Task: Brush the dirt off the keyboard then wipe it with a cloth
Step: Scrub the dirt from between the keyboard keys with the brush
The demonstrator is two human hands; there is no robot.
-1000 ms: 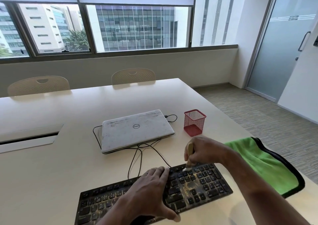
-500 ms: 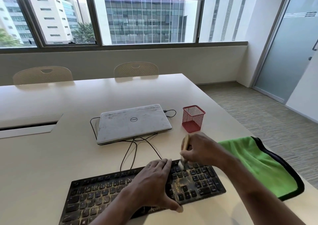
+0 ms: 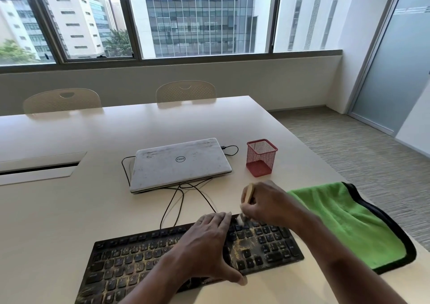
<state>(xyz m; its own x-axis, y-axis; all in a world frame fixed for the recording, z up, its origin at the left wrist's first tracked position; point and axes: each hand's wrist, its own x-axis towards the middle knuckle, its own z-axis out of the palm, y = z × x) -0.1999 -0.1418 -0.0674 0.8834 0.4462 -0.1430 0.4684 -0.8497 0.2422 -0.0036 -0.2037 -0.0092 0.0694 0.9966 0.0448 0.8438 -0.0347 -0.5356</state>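
At the far left, the pale worktop carries a flat hatch panel. Nearer me, the black keyboard lies slantwise along the worktop's near edge, its left end closest to me. It looks filthy: yellowish crumbs and dust sit between the keys along the whole board, and the thickest patch lies in the cluster of keys just left of the number pad. Beyond it, a closed, scuffed silver laptop rests on the worktop, and thin black cables loop from under it toward the back of the keyboard.

My left hand lies flat on the keys right of the middle, fingers straight and pressing down, thumb hooked over the near edge. It grasps nothing.

Just right of those fingertips, the pale bristles of a small brush touch the keyboard's top row. My right hand is clenched around its light wooden handle, which sticks up past my knuckles.

Behind that hand stands a red mesh pen holder. At the right, a green cloth with black trim lies spread over the worktop's corner, close beside the keyboard's right end.
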